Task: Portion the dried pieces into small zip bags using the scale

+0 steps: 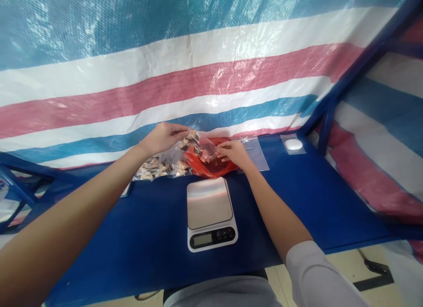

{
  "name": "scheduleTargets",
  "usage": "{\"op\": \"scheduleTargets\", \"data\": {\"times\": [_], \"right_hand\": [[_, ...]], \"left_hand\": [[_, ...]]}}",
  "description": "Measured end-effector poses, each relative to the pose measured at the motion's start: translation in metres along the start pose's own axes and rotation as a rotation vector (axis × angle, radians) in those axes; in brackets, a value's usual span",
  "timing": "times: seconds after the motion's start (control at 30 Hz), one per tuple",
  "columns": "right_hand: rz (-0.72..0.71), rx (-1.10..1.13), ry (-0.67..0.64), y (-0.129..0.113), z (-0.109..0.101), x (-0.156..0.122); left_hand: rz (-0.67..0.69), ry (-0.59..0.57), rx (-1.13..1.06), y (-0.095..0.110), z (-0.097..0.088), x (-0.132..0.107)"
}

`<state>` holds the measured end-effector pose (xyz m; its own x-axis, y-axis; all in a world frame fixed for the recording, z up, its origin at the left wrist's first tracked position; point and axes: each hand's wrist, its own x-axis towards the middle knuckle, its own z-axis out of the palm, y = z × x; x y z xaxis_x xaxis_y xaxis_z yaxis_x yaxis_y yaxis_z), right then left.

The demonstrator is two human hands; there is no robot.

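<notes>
Over the red plastic bag (pixel 198 162), our left hand (pixel 161 138) and right hand (pixel 234 153) meet at a small clear bag (pixel 205 148).
Our left fingertips (pixel 181 131) pinch together on a tan-and-brown piece (pixel 192 134) just above the bag's mouth; our right fingers (pixel 224 145) close on its edge. A digital kitchen scale (pixel 211 212) sits nearer us on the blue table (pixel 297 201).

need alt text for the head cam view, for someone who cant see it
Two bare hands work above a red plastic bag: the left hand pinches small pale pieces while the right hand holds a small clear plastic bag. More pieces lie in clear plastic beside it on a blue table, with a digital kitchen scale nearer the person.
</notes>
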<state>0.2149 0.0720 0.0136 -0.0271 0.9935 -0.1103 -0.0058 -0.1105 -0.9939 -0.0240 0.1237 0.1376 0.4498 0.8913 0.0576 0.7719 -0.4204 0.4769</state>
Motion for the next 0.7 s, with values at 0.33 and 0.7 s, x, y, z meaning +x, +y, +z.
{"op": "scheduleTargets", "data": {"times": [0.33,0.7], "right_hand": [[0.035,0.016,-0.002,-0.0006,0.0009,-0.0002],[0.041,-0.023,0.002,0.0035,0.0035,0.0061]], "left_hand": [[0.004,0.024,0.083,0.0048,0.0022,-0.0006],[-0.009,0.023,0.046,-0.0003,0.0043,-0.0041]]}}
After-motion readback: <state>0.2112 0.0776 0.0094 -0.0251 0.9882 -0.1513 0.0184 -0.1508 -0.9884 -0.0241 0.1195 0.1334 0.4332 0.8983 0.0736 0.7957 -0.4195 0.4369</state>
